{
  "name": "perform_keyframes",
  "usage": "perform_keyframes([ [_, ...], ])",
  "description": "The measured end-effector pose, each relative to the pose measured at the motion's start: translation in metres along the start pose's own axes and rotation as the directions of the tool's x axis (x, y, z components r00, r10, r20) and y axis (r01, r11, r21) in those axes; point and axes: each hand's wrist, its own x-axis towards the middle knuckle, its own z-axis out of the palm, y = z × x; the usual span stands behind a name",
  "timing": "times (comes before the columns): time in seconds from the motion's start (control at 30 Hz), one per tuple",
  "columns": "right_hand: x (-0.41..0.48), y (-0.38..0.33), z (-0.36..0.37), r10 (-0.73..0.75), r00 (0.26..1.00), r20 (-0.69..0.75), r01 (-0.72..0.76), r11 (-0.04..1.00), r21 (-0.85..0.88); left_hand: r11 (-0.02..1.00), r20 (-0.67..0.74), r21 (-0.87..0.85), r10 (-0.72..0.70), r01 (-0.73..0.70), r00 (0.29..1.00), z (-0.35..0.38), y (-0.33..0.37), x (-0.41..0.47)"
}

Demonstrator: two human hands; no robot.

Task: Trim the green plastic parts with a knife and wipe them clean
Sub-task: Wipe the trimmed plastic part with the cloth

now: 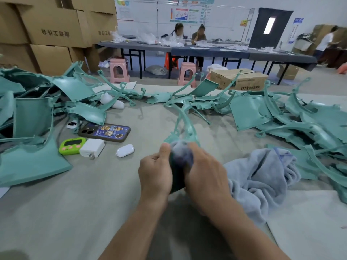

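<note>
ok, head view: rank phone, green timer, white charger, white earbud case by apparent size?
1. Phone, clearly largest.
2-3. Green timer and white charger look about alike, so they are not ranked.
4. White earbud case, smallest.
All lie at similar distance from the camera.

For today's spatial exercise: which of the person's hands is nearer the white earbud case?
Left. The left hand is just right of the white earbud case; the right hand is farther right.

Cardboard box (239, 82) reads "DTY" in dark print on its front face, the smaller characters after it blurred; stacked cartons (54, 29) carry large dark characters, not legible; wall posters (185, 15) too small to read.
</note>
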Motion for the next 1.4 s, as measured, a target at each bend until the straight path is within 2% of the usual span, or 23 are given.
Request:
perform_keyframes([
  [0.1, 0.015, 0.026, -0.006, 0.271, 0.954, -0.132, -0.277, 0.96, -0.036, 0.993, -0.019, 0.076, 0.096, -0.094, 0.995, 0.003, -0.002, -0.003],
  [0.2, 0.024, 0.051, -0.03, 0.453, 0.859, -0.239, -0.464, 0.886, 0.011, 0.987, -0.132, -0.159, -0.015, -0.006, 0.991, -0.001, -0.001, 0.004],
  [0.23, 0.025, 0.058, -0.036, 0.471, 0.844, -0.257, -0.473, 0.879, 0.056, 0.973, -0.153, -0.23, -0.057, 0.021, 0.987, -0.005, 0.001, 0.007],
  [0.3, 0.02, 0.058, -0.043, 0.374, 0.871, -0.32, -0.365, 0.927, 0.088, 0.973, -0.202, -0.23, -0.062, 0.014, 0.977, -0.008, 0.002, 0.013],
  [0.37, 0.009, 0.043, -0.041, 0.106, 0.921, -0.374, -0.095, 0.994, 0.048, 0.99, -0.268, -0.119, 0.036, -0.07, 0.963, -0.01, 0.001, 0.013],
  [0.4, 0.003, 0.032, -0.037, 0.015, 0.942, -0.335, 0.016, 0.996, 0.089, 0.989, -0.265, -0.055, 0.12, -0.14, 0.957, -0.008, 0.002, 0.01],
  [0.43, -0.002, 0.019, -0.03, -0.005, 0.975, -0.22, 0.049, 0.979, 0.198, 0.975, -0.197, -0.004, 0.218, -0.223, 0.956, -0.007, 0.0, 0.005],
  [0.47, -0.007, 0.005, -0.023, 0.03, 0.998, -0.061, -0.007, 0.935, 0.353, 0.953, -0.078, 0.0, 0.301, -0.302, 0.95, -0.004, -0.001, -0.001],
  [0.5, -0.011, -0.006, -0.016, 0.1, 0.99, 0.103, -0.139, 0.842, 0.522, 0.94, 0.072, -0.036, 0.34, -0.338, 0.938, -0.001, -0.002, -0.009],
  [0.53, -0.012, -0.011, -0.01, 0.187, 0.957, 0.221, -0.288, 0.687, 0.667, 0.94, 0.227, -0.044, 0.338, -0.337, 0.913, 0.002, -0.003, -0.017],
  [0.6, -0.006, -0.007, -0.004, 0.368, 0.857, 0.361, -0.476, 0.295, 0.828, 0.929, 0.437, 0.065, 0.303, -0.366, 0.847, 0.001, -0.004, -0.024],
  [0.63, -0.001, 0.0, -0.006, 0.451, 0.79, 0.415, -0.509, 0.104, 0.855, 0.905, 0.467, 0.103, 0.321, -0.412, 0.824, 0.0, -0.005, -0.025],
  [0.67, 0.003, 0.007, -0.011, 0.51, 0.735, 0.446, -0.501, -0.036, 0.865, 0.871, 0.45, 0.13, 0.375, -0.474, 0.811, -0.001, -0.004, -0.024],
  [0.7, 0.007, 0.015, -0.016, 0.548, 0.702, 0.454, -0.485, -0.099, 0.869, 0.829, 0.384, 0.171, 0.441, -0.532, 0.811, -0.003, -0.002, -0.022],
  [0.77, 0.01, 0.03, -0.03, 0.555, 0.691, 0.463, -0.483, -0.122, 0.867, 0.782, 0.243, 0.276, 0.506, -0.559, 0.828, -0.003, 0.002, -0.019],
  [0.8, 0.009, 0.035, -0.037, 0.538, 0.702, 0.467, -0.497, -0.101, 0.862, 0.805, 0.222, 0.287, 0.471, -0.519, 0.854, -0.002, 0.004, -0.019],
  [0.87, 0.002, 0.042, -0.055, 0.49, 0.728, 0.479, -0.538, -0.024, 0.842, 0.92, 0.341, 0.092, 0.33, -0.381, 0.88, -0.001, 0.008, -0.024],
  [0.93, -0.009, 0.05, -0.077, 0.441, 0.763, 0.473, -0.545, 0.045, 0.837, 0.949, 0.458, -0.132, 0.315, -0.286, 0.832, 0.004, 0.015, -0.034],
  [1.07, -0.048, 0.067, -0.129, 0.357, 0.801, 0.481, -0.551, 0.124, 0.825, 0.953, 0.503, -0.243, 0.286, -0.184, 0.816, 0.021, 0.043, -0.068],
  [1.1, -0.062, 0.071, -0.144, 0.367, 0.8, 0.474, -0.55, 0.134, 0.824, 0.963, 0.562, -0.235, 0.245, -0.132, 0.79, 0.027, 0.051, -0.08],
  [1.2, -0.117, 0.088, -0.178, 0.475, 0.765, 0.435, -0.536, 0.094, 0.839, 0.983, 0.767, -0.182, 0.137, 0.008, 0.627, 0.043, 0.064, -0.128],
  [1.3, -0.188, 0.107, -0.202, 0.6, 0.683, 0.417, -0.493, -0.043, 0.869, 0.984, 0.882, -0.138, 0.071, 0.111, 0.466, 0.06, 0.055, -0.187],
  [1.4, -0.271, 0.125, -0.217, 0.666, 0.605, 0.437, -0.392, -0.228, 0.891, 0.982, 0.97, -0.01, -0.037, 0.189, 0.241, 0.078, 0.036, -0.258],
])
